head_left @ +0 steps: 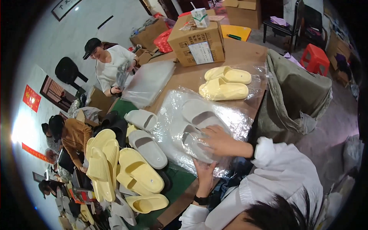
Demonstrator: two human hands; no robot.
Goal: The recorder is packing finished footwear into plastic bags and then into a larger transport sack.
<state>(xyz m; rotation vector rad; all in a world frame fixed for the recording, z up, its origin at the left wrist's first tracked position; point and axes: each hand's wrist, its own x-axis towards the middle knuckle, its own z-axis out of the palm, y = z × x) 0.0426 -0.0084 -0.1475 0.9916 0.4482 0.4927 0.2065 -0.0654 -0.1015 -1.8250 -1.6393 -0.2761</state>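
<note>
Right hand point(221, 142): fingers lightly spread, laid over the near slide of a pair of grey slides point(207, 119); whether they pinch anything beneath, cannot tell. Left hand point(205, 175): at 6 o'clock of the pair, thumb and forefinger apart beside the near slide's end; whether film is nipped between them, cannot tell. Pair of grey slides: side by side amid glossy clear film point(167, 115), near one apparently under a layer of it. Step, as judged: settling the pair within the film. Recommended handling: right palm pressing lightly so neither slide skews; left fingers drawing the near edge taut; creases smoothed outward toward 9 o'clock; straps kept uncrushed, film unstretched at the toes. Pair of yellow slides point(226, 91): at 1 o'clock, on more film. Brown carton point(188, 40): at 12 o'clock on the surface point(249, 50), bearing a drink box point(200, 18) with straw. Stack of clear sheets point(147, 86): between 10 and 11 o'clock. Loose grey slide point(147, 149) and heaped yellow slides point(140, 170): about 8 o'clock; best kept clear of the film's edge. Co-worker point(111, 65): at 10 o'clock, dark wrapped item point(122, 74) in hand.
</note>
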